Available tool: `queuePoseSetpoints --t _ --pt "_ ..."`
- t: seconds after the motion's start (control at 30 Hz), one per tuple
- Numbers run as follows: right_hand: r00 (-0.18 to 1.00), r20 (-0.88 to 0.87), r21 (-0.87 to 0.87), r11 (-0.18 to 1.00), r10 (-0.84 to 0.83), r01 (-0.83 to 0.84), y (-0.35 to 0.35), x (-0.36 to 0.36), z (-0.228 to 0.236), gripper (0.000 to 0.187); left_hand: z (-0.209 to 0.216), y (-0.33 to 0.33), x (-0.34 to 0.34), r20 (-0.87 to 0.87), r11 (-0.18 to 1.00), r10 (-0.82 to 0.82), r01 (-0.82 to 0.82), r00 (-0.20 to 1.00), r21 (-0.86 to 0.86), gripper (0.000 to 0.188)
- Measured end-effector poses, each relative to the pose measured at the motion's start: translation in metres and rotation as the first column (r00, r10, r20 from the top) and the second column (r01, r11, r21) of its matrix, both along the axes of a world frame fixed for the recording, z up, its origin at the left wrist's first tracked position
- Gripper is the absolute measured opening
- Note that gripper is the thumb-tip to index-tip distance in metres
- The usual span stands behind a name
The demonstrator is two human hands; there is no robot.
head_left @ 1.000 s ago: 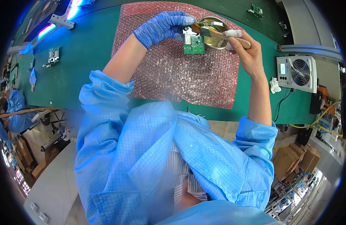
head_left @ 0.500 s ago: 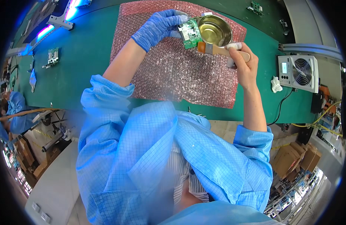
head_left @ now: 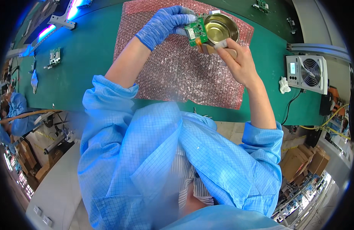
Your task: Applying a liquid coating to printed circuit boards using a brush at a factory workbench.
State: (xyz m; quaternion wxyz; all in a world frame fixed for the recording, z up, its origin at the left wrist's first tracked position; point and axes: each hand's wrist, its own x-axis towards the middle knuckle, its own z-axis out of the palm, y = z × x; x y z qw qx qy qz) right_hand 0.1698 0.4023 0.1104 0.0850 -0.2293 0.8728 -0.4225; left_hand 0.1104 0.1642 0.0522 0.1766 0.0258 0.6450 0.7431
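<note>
My left hand (head_left: pixel 163 25), in a blue glove, grips a small green circuit board (head_left: pixel 196 32) above the pink bubble-wrap sheet (head_left: pixel 177 73). My bare right hand (head_left: pixel 238 63), with white caps on some fingertips, is closed on a short wooden-handled brush (head_left: pixel 212 48). The brush end meets the board's lower edge. A round shiny metal tin (head_left: pixel 221 27) sits just right of the board, beyond my right fingers. I cannot tell whether the tin rests on the sheet or is held.
A green mat (head_left: pixel 88 57) covers the bench. At the right stand a white box with a fan (head_left: pixel 307 73) and a crumpled white cloth (head_left: pixel 284 85). Other circuit boards lie at left (head_left: pixel 54 57) and top right (head_left: pixel 261 5). Another person in blue (head_left: pixel 14 107) is far left.
My right hand has come in from the right of the tin to just below it, bringing the brush onto the board. My left hand and the board shifted slightly toward the tin.
</note>
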Motion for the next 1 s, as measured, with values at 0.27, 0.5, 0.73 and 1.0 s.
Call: queuePoseSetpoints --t 0.27,0.5,0.73,1.0 --pt "0.986 0.028 -0.252 0.953 -0.167 0.169 -0.001 -0.005 0.009 0.02 0.0 -0.003 -0.003 0.059 0.999 -0.037 0.038 0.998 -0.008 0.035" --pt "0.997 0.068 -0.04 0.999 -0.03 0.033 0.001 -0.006 0.006 0.017 0.015 0.001 0.001 0.119 0.976 -0.005 -0.022 0.993 0.218 0.013" --pt "0.975 0.08 -0.425 0.877 -0.208 0.222 0.018 -0.014 0.002 0.018 0.025 -0.001 0.001 0.144 0.972 -0.072 0.037 0.987 0.232 0.02" --pt "0.96 0.22 -0.365 0.898 -0.171 0.244 0.016 0.002 -0.023 0.023 0.016 -0.005 0.003 0.107 0.93 -0.072 0.027 0.992 0.367 0.019"
